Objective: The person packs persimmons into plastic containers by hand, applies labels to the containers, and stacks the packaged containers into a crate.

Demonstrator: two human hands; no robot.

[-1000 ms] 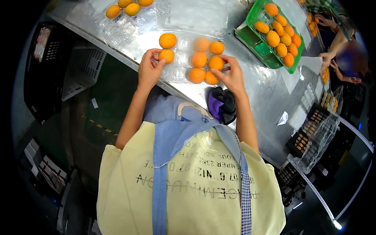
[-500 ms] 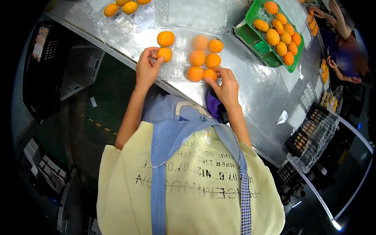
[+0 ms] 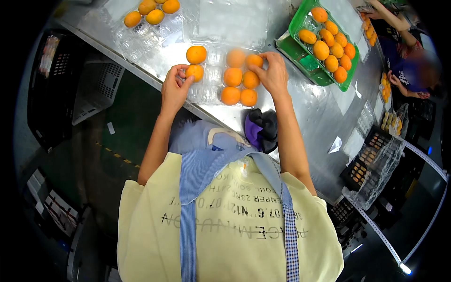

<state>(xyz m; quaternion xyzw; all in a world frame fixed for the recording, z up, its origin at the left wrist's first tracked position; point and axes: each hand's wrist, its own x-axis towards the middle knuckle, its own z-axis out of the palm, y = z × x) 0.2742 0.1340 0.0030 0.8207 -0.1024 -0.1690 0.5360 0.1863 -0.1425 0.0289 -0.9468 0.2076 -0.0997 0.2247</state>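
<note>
A clear plastic tray [image 3: 213, 75] with moulded cups lies on the metal table in front of me. Two orange fruits stand in its left column, and several fill the two right columns; the cups between show no fruit. My left hand [image 3: 175, 89] has thumb and fingers around the lower left fruit [image 3: 194, 72]. At the tray's upper right, my right hand [image 3: 273, 73] grips the top fruit of the right column [image 3: 254, 61] between thumb and fingers. The tray's clear lid [image 3: 230, 23] lies folded back behind it.
A green basket [image 3: 307, 66] of orange fruits stands at the right. Another clear tray [image 3: 141, 40] with fruits lies upper left. A black and purple cloth item [image 3: 263, 129] is at the table edge. Black crates [image 3: 371, 150] and a co-worker [image 3: 408, 70] are at the right.
My right hand has moved up the tray from the bottom right fruit to the top right one. My left hand stays at the lower left fruit. The co-worker's arms have shifted.
</note>
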